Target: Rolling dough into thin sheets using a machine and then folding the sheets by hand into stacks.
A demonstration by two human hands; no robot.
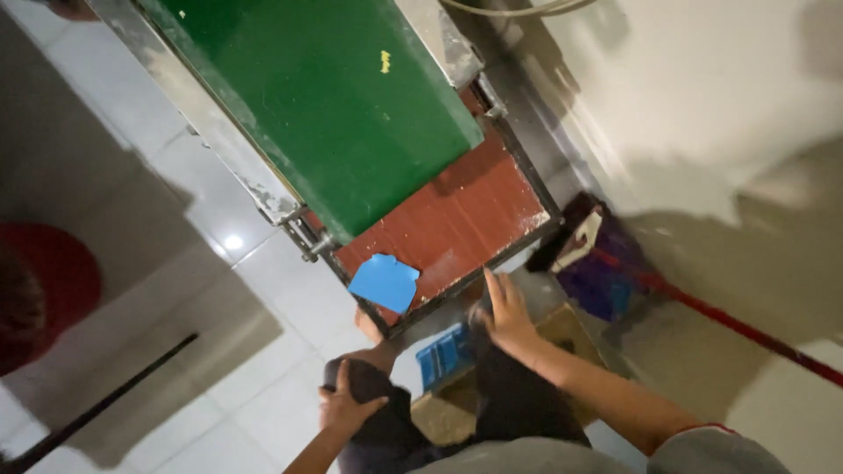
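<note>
I look down at my legs in dark trousers. My left hand (pixel 345 404) rests flat on my left knee, holding nothing. My right hand (pixel 504 318) reaches forward beside my right knee, fingers spread, close to the near edge of a red-brown tray (pixel 465 219) in a dark metal frame. A light blue piece of sheet (pixel 385 282) lies on the tray's near corner. A green conveyor belt (pixel 325 96) with worn metal side rails ends above the tray. A blue ribbed object (pixel 443 355) sits between my knees on a brown cardboard piece (pixel 562 329).
A dark purple and blue box (pixel 597 263) stands to the right of the tray. A red-handled stick (pixel 746 329) leans across the right floor. A person's red cap (pixel 44 290) shows at the left edge, and a dark rod (pixel 97 408) lies on the white tiles.
</note>
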